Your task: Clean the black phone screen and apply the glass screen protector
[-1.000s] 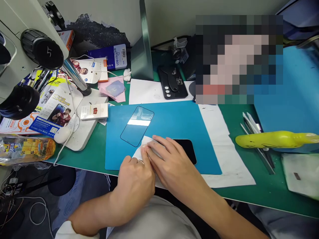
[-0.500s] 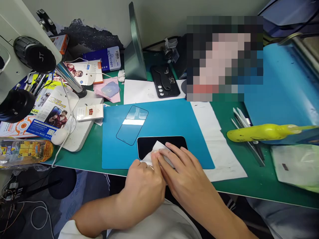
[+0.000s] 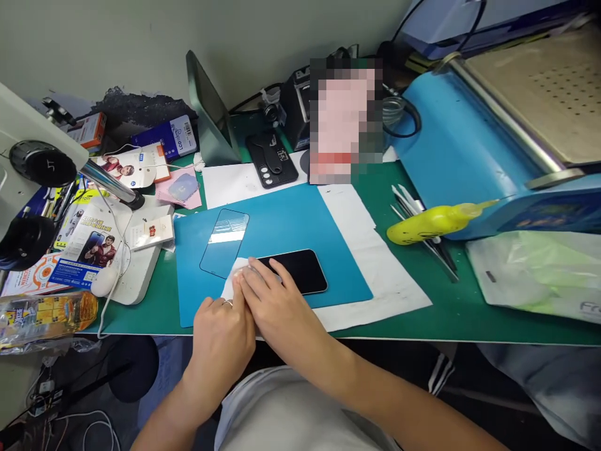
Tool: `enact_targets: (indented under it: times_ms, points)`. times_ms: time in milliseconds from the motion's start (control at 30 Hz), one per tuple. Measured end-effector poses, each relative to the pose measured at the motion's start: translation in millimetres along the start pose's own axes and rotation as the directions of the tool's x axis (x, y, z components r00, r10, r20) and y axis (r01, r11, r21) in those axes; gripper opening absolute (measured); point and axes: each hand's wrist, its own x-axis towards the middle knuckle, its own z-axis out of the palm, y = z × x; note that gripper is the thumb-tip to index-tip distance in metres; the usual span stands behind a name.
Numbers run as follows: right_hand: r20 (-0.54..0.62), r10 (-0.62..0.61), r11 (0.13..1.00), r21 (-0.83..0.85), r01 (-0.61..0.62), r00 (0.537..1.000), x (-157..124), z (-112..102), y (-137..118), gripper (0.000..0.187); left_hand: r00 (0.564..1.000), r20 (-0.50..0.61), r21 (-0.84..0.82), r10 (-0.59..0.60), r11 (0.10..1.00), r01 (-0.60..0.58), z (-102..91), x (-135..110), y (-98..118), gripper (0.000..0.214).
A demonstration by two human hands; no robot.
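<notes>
A phone point(image 3: 303, 270) lies flat with its dark screen up on a blue mat point(image 3: 282, 222). At its left end, a white wipe point(image 3: 230, 285) is bunched under my fingers. My left hand point(image 3: 223, 335) is closed, its thumb and finger pinching the wipe; a ring is on one finger. My right hand point(image 3: 279, 307) presses on the wipe from above, fingers bent over the phone's left part and hiding it. Beyond the hands, a clear screen protector point(image 3: 225, 241) with a black border rests on the mat.
To the right are a yellow squeeze bottle point(image 3: 427, 224) lying over several tweezers point(image 3: 444, 260), a plastic bag point(image 3: 530, 272) and a blue machine point(image 3: 436, 150). A black phone case point(image 3: 271, 160) lies behind the mat. Boxes and a microscope stand point(image 3: 113, 181) are at left.
Both hands have slid the wipe from the phone's middle to its left end, uncovering more of the screen's right part. The camera view has turned to the right.
</notes>
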Motion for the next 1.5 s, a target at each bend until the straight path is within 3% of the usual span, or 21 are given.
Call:
enact_targets:
  times_ms: [300, 533, 733, 1167, 1333, 1500]
  points:
    - [0.004, 0.057, 0.998, 0.01, -0.057, 0.998, 2.4, -2.1, 22.1, 0.039, 0.994, 0.106, 0.085, -0.012, 0.996, 0.003, -4.0, 25.9, 7.6, 0.051]
    - [0.017, 0.13, 0.991, 0.008, -0.13, 0.991, -25.8, -16.0, 55.5, 0.039, 0.969, 0.238, 0.065, 0.07, 0.994, -0.088, -8.0, 60.1, 46.6, 0.049]
    - [-0.006, 0.193, 0.981, 0.037, -0.193, 0.981, -51.3, -20.6, 79.6, 0.039, 0.965, 0.201, 0.042, 0.166, 0.983, -0.178, -4.8, 78.9, 78.8, 0.05]
    - [-0.059, 0.244, 0.97, 0.003, -0.244, 0.968, -90.6, -19.1, 54.5, 0.046, 0.944, 0.156, 0.013, 0.291, 0.955, -0.296, -4.7, 50.9, 89.1, 0.056]
    - [-0.005, 0.204, 0.978, 0.043, -0.203, 0.979, -94.3, -11.0, 35.4, 0.055, 0.96, 0.063, -0.091, 0.272, 0.96, -0.266, 1.4, 24.1, 71.2, 0.057]
    - [0.038, 0.067, 0.998, -0.021, -0.066, 0.997, -64.0, -13.3, 9.0, 0.044, 0.989, 0.019, -0.143, 0.149, 0.979, -0.145, 11.7, -3.1, 39.1, 0.061]
